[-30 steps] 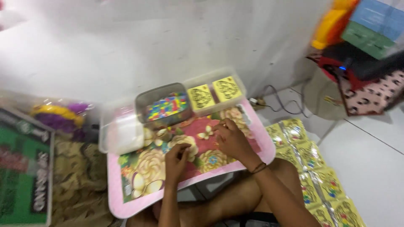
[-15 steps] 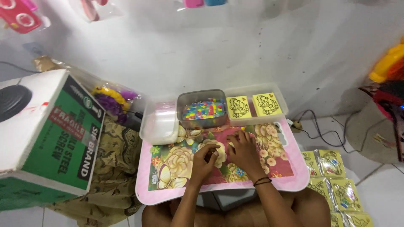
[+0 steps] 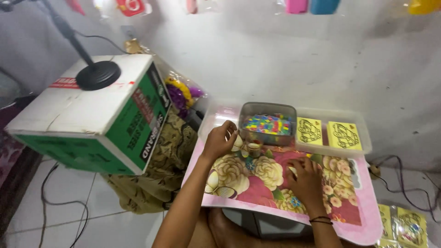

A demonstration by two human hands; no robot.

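Hands rest on a small pink table [image 3: 367,229] with big flowers painted on its top. The left hand [image 3: 220,140] reaches out toward the far left corner of the table, with the arm stretched long and almost straight. Its fingers are bent and curled, and they seem to pinch a small pale thing, but it is too small to tell what it is. This hand is just beside a grey tub [image 3: 268,124] full of tiny bright pieces in many colours. The tub stands at the far edge of the table, near the middle. The right hand [image 3: 307,180] lies palm down on the flowers, closer to the near edge, with the wrist bent a little and the fingers laid flat and close together. A dark band [image 3: 320,220] goes round that wrist. It looks like something small and pale sits under the fingertips, but I cannot tell for sure. A clear tray [image 3: 363,131] sits at the far right corner, touching the tub, and it holds two yellow cards [image 3: 309,131] with dark line drawings. A clear lid [image 3: 216,117] lies at the far left corner, behind the left hand. Off the table, to the left, stands a big green and white box [image 3: 92,119] with a black round stand [image 3: 98,76] on top.
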